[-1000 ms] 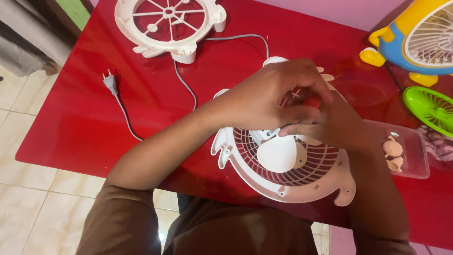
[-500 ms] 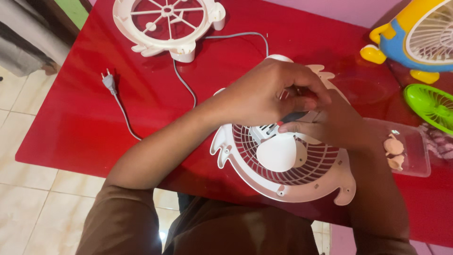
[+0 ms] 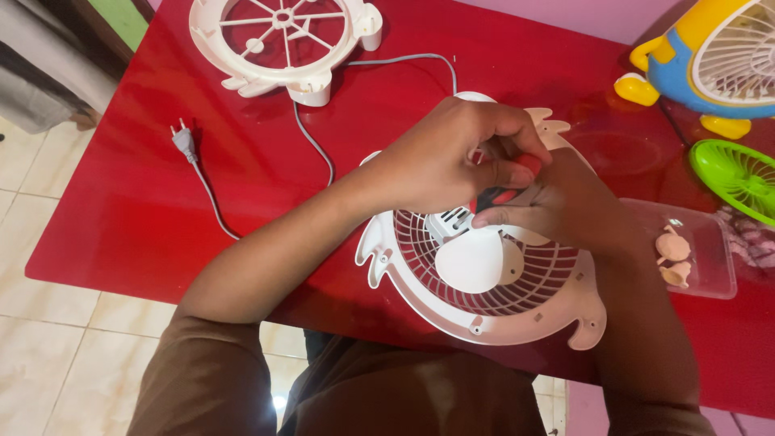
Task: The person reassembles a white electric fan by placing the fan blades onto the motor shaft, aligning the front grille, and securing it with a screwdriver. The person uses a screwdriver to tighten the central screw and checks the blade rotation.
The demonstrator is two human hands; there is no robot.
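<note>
Tiles of pale floor are showing at the far left, and then the red table (image 3: 121, 186) is starting, with a grey power cord (image 3: 319, 157) and its two-pin plug (image 3: 184, 141) lying loose on it. Behind the cord a white fan guard frame (image 3: 282, 44) is resting flat, well apart from my hands.

Moving right, I am seeing my left hand (image 3: 440, 161) curled shut over a red-and-black screwdriver (image 3: 504, 184), thumb and fingers wrapped round the handle. The tool's long axis is running from upper right down to lower left, its tip aimed at the small grey motor block (image 3: 450, 222) just below my knuckles. That block is sitting at the upper left of the white fan housing (image 3: 484, 282), which is lying flat at the near table edge, grille up.

My right hand (image 3: 565, 206) is pressing against the housing just beside the handle, fingers folded in and touching the tool; I cannot tell whether it is gripping the tool or only steadying it. The left hand is nearer to the tip.

Further right, a clear plastic tray (image 3: 710, 266) with small tan parts, a green fan grille (image 3: 739, 178) and a blue-and-yellow toy fan (image 3: 710, 56) are sitting.

Against half a second ago, the handle is showing more red and my left fingers are sitting higher on it.
</note>
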